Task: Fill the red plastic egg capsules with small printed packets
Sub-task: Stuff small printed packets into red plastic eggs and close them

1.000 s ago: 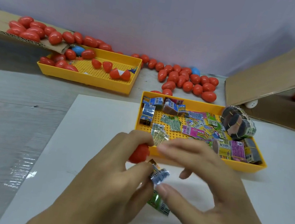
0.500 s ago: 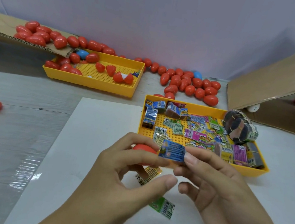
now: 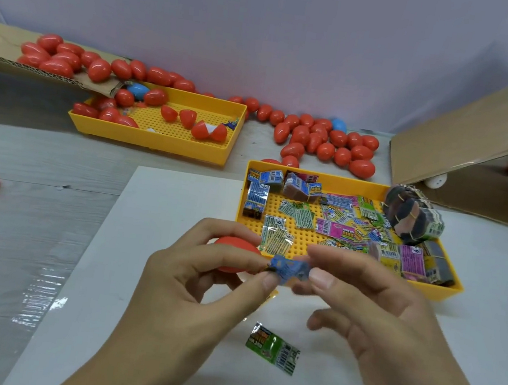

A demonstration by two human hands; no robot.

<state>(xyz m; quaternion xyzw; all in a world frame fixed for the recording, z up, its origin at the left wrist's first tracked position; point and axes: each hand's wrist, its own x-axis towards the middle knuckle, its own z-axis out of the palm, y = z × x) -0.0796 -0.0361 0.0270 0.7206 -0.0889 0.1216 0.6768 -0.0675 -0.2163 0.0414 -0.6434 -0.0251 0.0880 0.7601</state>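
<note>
My left hand [image 3: 200, 286] cups a red capsule half [image 3: 233, 251]; both hands pinch what looks like a crumpled blue packet [image 3: 289, 267], right hand [image 3: 377, 304] opposite.

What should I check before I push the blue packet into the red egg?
1. Blue packet pinched by both hands, left hand and right hand: ok.
2. Red egg half held in the left hand: ok.
3. Egg's open side facing the packet: cannot tell, fingers hide it.
4. Packet folded small enough to fit: cannot tell, it looks crumpled and blurred.
5. Spare green packet lying on the white sheet, within reach: ok.
6. More packets in the near yellow tray: ok.
</note>
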